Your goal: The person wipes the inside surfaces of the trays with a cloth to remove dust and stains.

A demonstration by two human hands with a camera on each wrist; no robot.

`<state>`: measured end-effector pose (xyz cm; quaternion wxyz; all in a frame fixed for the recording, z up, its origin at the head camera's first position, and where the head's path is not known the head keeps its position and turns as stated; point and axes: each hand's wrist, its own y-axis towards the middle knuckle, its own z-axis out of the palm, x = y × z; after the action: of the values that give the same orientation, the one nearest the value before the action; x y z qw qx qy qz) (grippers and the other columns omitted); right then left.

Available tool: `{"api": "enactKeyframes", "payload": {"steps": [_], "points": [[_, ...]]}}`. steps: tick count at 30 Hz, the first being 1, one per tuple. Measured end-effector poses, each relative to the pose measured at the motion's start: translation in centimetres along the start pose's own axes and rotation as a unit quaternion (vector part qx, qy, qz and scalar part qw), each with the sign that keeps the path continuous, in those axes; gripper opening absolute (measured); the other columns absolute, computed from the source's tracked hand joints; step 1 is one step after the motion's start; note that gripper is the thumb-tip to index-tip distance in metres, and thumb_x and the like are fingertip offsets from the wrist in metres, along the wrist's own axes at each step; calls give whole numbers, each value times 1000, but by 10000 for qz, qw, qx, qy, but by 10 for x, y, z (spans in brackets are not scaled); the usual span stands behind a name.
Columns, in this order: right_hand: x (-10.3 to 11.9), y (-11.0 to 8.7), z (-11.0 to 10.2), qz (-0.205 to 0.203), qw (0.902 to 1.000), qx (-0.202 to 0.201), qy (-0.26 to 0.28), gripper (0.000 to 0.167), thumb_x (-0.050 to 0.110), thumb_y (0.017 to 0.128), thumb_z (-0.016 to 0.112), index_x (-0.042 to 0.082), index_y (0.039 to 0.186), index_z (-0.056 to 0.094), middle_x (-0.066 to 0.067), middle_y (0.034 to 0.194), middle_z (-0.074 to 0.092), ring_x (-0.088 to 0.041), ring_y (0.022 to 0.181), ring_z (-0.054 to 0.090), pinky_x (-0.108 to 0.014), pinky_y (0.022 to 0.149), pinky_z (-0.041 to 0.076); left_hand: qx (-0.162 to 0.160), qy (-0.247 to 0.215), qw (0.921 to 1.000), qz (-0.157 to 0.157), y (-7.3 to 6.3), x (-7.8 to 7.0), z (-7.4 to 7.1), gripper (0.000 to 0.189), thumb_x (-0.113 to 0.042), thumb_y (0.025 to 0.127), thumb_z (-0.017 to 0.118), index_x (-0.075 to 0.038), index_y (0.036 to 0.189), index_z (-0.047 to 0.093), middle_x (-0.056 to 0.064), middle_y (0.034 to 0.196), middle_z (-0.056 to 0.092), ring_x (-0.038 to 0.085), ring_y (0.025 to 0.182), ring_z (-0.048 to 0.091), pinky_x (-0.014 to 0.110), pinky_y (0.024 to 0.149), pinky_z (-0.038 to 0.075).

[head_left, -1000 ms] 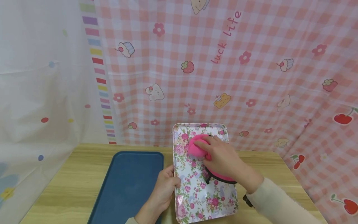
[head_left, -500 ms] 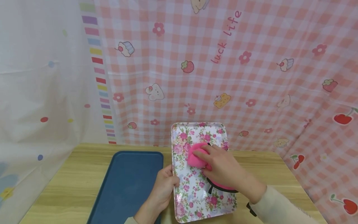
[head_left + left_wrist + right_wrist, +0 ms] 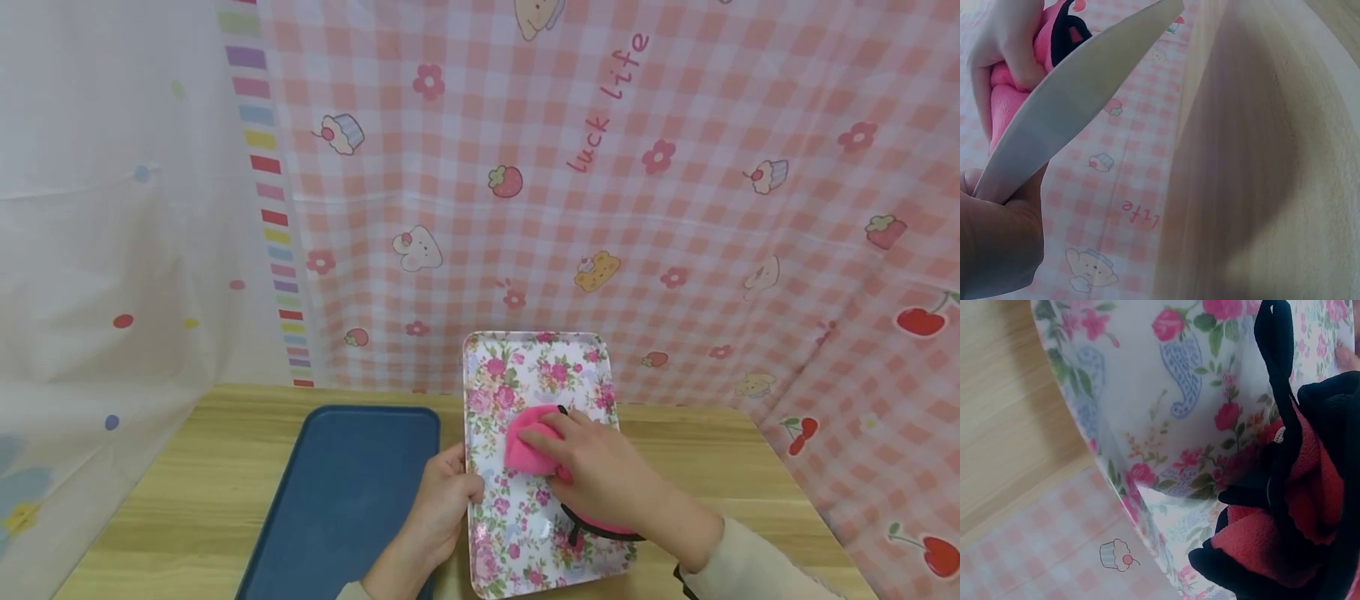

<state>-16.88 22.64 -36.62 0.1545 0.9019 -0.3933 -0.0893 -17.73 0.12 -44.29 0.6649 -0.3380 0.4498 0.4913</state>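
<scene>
A white tray printed with pink flowers [image 3: 480, 367] is held up at a tilt above the table. My left hand [image 3: 442, 504] grips its left edge, thumb on the printed face. With curled fingers, my right hand [image 3: 611, 471] holds a bunched pink cloth [image 3: 531, 446] against that face, near the middle. Black trim edges the cloth, and a black hanging loop [image 3: 1274, 350] shows in the right wrist view. In the left wrist view the tray's plain pale back [image 3: 1079, 106] is visible, with part of the pink cloth [image 3: 1007, 109] beyond it.
A dark blue tray [image 3: 352, 467] lies flat on the wooden table [image 3: 172, 492], left of the floral one. Behind the table hangs a pink checked curtain [image 3: 450, 208]. A white curtain [image 3: 165, 250] hangs at the left.
My right hand has slid the pink cloth down the floral tray, from its upper part to about the middle. The left hand keeps its grip, and the tray has barely shifted.
</scene>
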Motion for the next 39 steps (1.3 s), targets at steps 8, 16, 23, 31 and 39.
{"api": "enactKeyframes", "payload": {"steps": [8,16,23,31,39], "points": [[8,-13,2,-57,9997,215,34,63,10,72,81,20,133,71,-9,125,67,-38,108,69,-43,77,60,-108,17,9999,52,1,-2,0,69,13,62,46,13,129,61,13,103,76,17,89,69,26,72,53],[12,-25,3,-233,9984,482,161,63,12,72,84,21,133,71,-3,123,65,-15,94,61,-23,64,47,-135,-40,9999,41,2,-2,0,64,14,62,45,13,124,62,13,102,75,17,88,68,26,68,52],[17,-39,8,-457,9967,636,222,66,15,72,87,23,135,69,-2,126,64,-24,112,66,-41,87,59,-234,6,9996,166,3,-2,0,66,14,61,45,13,125,63,14,104,76,17,90,69,25,70,53],[21,-50,10,-689,9927,952,262,67,16,74,86,24,138,68,-3,133,63,-25,117,64,-42,88,59,-228,45,9996,183,3,-2,-1,65,15,62,45,13,125,63,14,104,75,17,91,68,25,70,52],[26,-58,20,-1175,9885,783,544,59,17,75,86,27,130,68,6,119,61,-9,99,57,-22,72,53,-270,74,9995,158,3,-3,-1,65,14,61,45,14,124,63,14,101,75,17,88,68,25,68,51]]}}
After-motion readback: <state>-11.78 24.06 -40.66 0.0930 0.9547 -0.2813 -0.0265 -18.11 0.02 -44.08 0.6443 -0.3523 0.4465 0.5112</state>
